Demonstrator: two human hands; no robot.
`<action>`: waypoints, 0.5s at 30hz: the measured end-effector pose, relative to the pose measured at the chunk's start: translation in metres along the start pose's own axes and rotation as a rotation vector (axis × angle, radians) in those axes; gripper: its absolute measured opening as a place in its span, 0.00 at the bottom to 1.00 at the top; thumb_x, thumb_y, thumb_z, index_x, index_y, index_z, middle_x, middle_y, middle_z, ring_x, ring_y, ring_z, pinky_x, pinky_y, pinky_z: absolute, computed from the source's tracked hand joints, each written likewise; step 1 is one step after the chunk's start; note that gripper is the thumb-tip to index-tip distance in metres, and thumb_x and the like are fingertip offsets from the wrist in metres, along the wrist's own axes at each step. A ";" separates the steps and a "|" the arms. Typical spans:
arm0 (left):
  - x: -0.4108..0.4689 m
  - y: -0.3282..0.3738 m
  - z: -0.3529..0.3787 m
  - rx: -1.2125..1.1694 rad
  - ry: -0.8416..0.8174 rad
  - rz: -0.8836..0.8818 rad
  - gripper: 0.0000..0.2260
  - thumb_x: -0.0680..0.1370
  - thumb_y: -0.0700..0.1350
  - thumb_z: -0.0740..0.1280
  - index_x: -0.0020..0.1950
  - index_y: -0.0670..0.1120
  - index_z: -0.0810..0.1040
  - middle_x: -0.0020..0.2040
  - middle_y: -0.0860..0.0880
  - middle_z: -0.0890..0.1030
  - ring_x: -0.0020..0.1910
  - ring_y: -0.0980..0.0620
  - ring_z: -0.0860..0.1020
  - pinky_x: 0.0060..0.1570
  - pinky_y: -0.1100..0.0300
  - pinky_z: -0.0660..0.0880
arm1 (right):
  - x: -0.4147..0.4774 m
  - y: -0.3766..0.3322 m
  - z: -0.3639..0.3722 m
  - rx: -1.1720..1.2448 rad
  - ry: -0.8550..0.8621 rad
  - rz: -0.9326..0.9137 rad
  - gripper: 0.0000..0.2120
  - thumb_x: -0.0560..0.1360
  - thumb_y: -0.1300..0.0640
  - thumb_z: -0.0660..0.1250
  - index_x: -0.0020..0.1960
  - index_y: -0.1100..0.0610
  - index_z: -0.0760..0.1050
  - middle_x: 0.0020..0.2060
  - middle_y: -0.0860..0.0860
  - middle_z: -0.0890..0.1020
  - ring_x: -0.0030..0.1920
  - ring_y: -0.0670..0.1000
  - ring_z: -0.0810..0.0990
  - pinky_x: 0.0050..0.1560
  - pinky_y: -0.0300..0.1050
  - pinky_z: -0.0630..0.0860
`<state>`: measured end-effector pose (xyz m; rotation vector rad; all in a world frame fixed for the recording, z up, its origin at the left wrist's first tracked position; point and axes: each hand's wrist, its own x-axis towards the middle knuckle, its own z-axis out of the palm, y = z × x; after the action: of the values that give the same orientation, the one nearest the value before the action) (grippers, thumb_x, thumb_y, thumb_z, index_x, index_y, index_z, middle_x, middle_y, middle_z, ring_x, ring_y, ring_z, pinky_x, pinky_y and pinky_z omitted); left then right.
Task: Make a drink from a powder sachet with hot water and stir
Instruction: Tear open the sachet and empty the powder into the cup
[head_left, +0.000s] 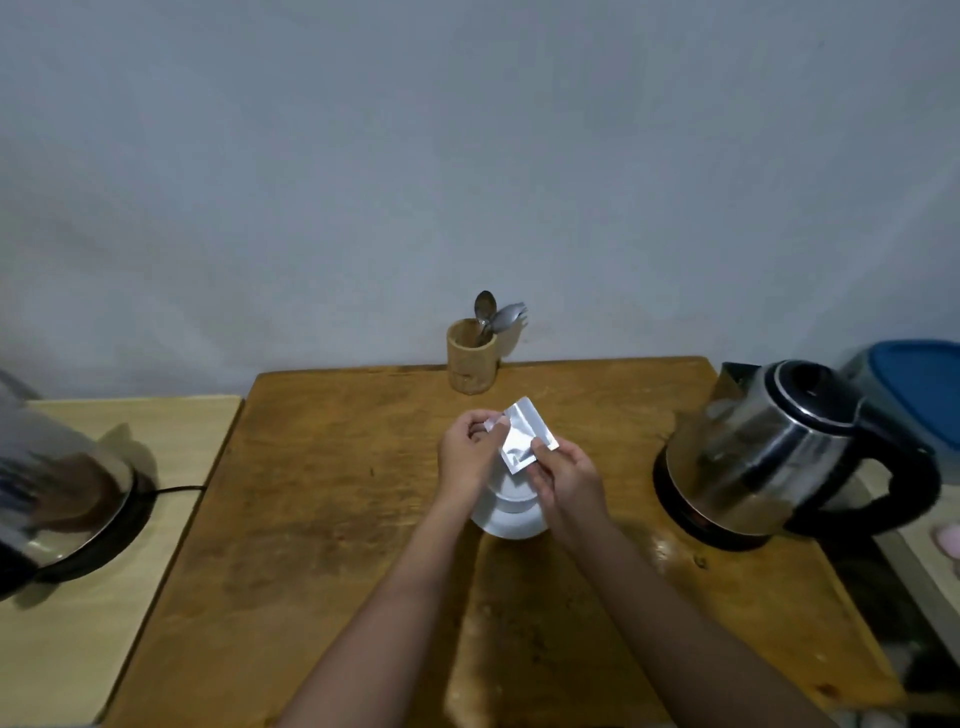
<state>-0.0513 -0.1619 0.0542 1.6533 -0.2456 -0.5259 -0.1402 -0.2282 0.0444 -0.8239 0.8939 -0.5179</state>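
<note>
Sachet (525, 435) is held in the air just above the cup (511, 506), which stands on the desk (332, 493). It is pinched at its lower corner by the right hand (569, 480), while the left hand (467, 449) is closed on its upper left edge, where a small torn strip appears to be coming away. The task is judged to be at its opening step: the sachet is being torn, and no powder can be seen leaving it; the inside of the cup is hidden by the hands. Still to be done are the emptying of the powder, the pouring from the kettle (779, 447) to the right of the cup, and the stirring. A spoon (483, 312) is kept untouched in the holder (471, 358) behind the cup.
</note>
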 end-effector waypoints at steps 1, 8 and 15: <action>0.003 0.000 0.002 0.024 -0.050 -0.008 0.03 0.73 0.40 0.69 0.45 0.44 0.77 0.37 0.50 0.78 0.39 0.53 0.76 0.39 0.65 0.74 | 0.002 -0.005 -0.004 -0.039 -0.008 -0.016 0.13 0.75 0.63 0.65 0.58 0.65 0.72 0.44 0.58 0.80 0.40 0.50 0.80 0.32 0.34 0.78; 0.024 0.010 0.016 0.257 -0.296 -0.029 0.12 0.70 0.38 0.72 0.49 0.46 0.73 0.40 0.50 0.75 0.40 0.53 0.76 0.44 0.60 0.76 | 0.020 -0.039 -0.027 -0.504 -0.075 -0.189 0.06 0.75 0.65 0.64 0.51 0.64 0.73 0.33 0.53 0.78 0.26 0.42 0.76 0.22 0.30 0.70; 0.036 0.003 0.027 0.856 -0.422 0.229 0.12 0.70 0.43 0.72 0.53 0.47 0.80 0.63 0.44 0.73 0.66 0.44 0.69 0.67 0.50 0.68 | 0.041 -0.039 -0.030 -1.082 -0.148 -0.407 0.04 0.73 0.66 0.63 0.43 0.60 0.76 0.30 0.46 0.73 0.31 0.42 0.70 0.30 0.33 0.66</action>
<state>-0.0324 -0.2020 0.0477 2.2735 -1.0757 -0.6346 -0.1457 -0.2922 0.0448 -2.0288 0.8446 -0.2816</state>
